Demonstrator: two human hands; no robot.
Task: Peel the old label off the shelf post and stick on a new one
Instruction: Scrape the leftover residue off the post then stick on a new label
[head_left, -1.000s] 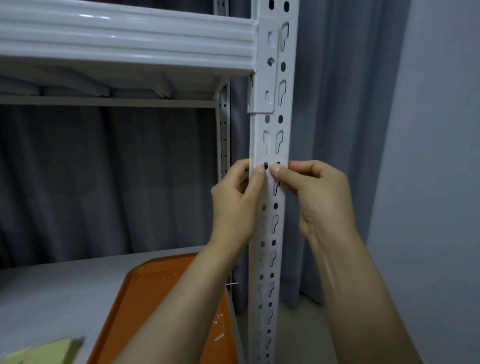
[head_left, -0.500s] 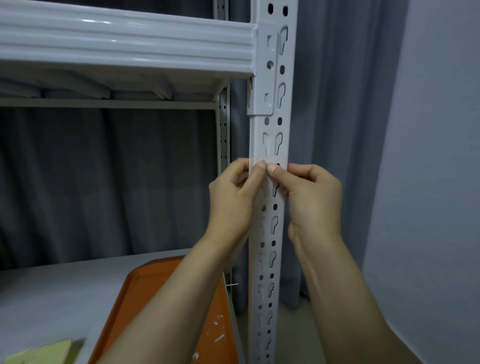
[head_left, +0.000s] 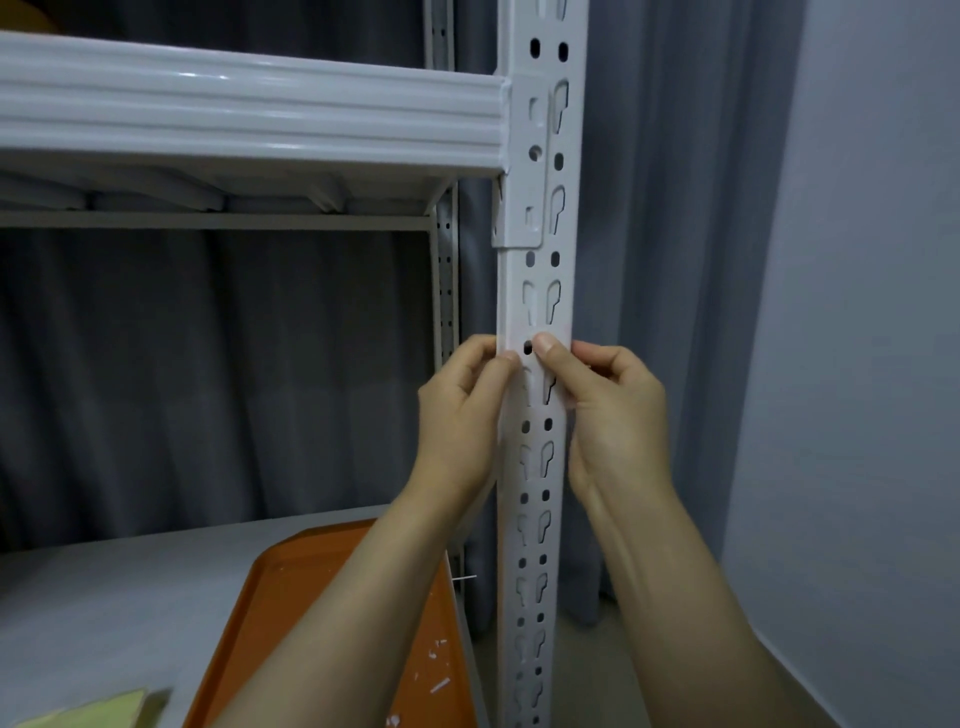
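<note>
The white slotted shelf post (head_left: 563, 291) runs top to bottom just right of centre. A pale, nearly post-coloured label (head_left: 519, 332) lies across it about halfway up, its edges hard to make out. My left hand (head_left: 457, 415) is at the post's left edge, thumb tip on the label and fingers curled behind. My right hand (head_left: 613, 410) is at the right edge, thumb pressing the label beside a round hole, with its fingers curled round the post's side. The label's lower part is hidden by my fingers.
A white shelf beam (head_left: 249, 114) joins the post at upper left. On the lower shelf lies an orange tray (head_left: 291, 597) with small white scraps (head_left: 439, 686), and a yellowish sheet (head_left: 104, 709) sits at the bottom left. A grey wall (head_left: 857, 364) stands close on the right.
Both hands stay at the same hole on the post with thumbs on the label. The view has tilted slightly, so the hands sit a little lower in the picture.
</note>
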